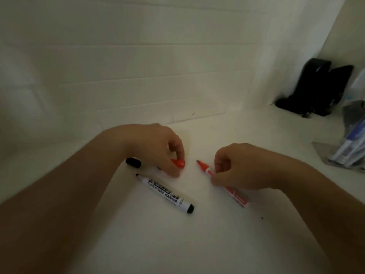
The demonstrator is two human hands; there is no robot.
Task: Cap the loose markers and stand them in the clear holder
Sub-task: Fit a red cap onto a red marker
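My left hand (158, 147) pinches a red cap (178, 163) just above the white table. A short gap to the right, my right hand (237, 167) grips the uncapped red marker (205, 169), its tip pointing left toward the cap. An uncapped black whiteboard marker (166, 191) lies on the table between my forearms, tip to the upper left. Behind my left wrist lies a black cap (134, 162). The clear holder (349, 147) stands at the right edge, with several markers inside it.
A white panelled wall (138, 66) closes the back of the table (177, 244). A black object (316, 89) leans in the far right corner. A grey sheet (324, 149) lies under the holder.
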